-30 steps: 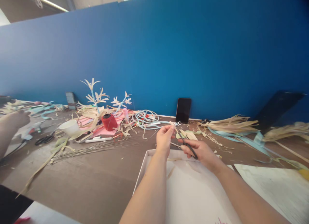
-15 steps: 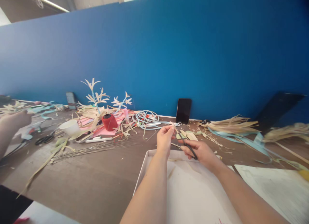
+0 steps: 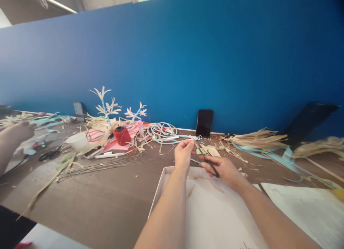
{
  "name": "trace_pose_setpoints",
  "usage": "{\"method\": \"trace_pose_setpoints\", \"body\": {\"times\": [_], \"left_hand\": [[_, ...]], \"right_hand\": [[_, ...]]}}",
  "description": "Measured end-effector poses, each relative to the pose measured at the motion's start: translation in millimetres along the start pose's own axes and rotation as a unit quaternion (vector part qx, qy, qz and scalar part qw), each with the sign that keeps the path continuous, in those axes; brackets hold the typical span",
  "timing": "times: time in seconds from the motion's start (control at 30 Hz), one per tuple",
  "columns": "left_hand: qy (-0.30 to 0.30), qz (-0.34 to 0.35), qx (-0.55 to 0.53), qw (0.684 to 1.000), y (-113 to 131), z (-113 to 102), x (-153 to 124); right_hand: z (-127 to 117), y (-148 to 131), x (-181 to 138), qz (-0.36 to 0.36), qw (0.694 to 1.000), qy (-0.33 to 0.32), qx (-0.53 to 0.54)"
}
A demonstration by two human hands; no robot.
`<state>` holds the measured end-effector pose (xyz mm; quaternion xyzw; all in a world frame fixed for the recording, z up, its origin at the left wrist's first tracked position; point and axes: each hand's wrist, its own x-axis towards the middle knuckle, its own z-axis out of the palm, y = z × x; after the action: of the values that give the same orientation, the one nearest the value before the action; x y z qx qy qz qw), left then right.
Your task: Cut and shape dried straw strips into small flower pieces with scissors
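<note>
My left hand (image 3: 184, 154) is closed in a pinch on a small pale strip of dried husk (image 3: 191, 137), whose tip pokes out above the fingers. Beside it, my right hand (image 3: 221, 167) grips a pair of dark scissors (image 3: 212, 166). The blades point up and left, close to the strip. Whether they touch it I cannot tell. Both hands are over the far edge of a shallow white box lid (image 3: 209, 209). Cut pale and green husk pieces (image 3: 211, 150) lie on the table just beyond the hands.
A black phone (image 3: 204, 123) leans on the blue partition (image 3: 172, 62). Left are a red thread spool (image 3: 122, 135), white bowl (image 3: 77, 141), husk flowers (image 3: 107, 107) and thin wires (image 3: 99, 168). Husk bundles (image 3: 260, 138) and blue ribbon (image 3: 287, 157) lie right. Another person's hand (image 3: 20, 132) is far left.
My hands, the scissors and the strip look almost unmoved. The other person's hand at the far left has shifted slightly.
</note>
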<state>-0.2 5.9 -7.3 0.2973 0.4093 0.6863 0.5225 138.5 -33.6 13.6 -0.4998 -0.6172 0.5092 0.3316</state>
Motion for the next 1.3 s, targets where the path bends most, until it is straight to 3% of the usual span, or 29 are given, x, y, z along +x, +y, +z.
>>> {"method": "trace_pose_setpoints", "body": {"times": [0.8, 1.13, 1.3], "left_hand": [[-0.020, 0.003, 0.002, 1.000, -2, -1, 1], [-0.121, 0.004, 0.028, 0.992, 11, -2, -6], [-0.126, -0.016, 0.052, 0.991, 11, -2, -7]], "right_hand": [[0, 0, 0, 0.010, 1.000, 0.008, 0.010], [-9, 0, -4, -0.015, 0.999, -0.006, 0.029], [-8, -1, -5, -0.019, 0.999, 0.002, 0.038]]}}
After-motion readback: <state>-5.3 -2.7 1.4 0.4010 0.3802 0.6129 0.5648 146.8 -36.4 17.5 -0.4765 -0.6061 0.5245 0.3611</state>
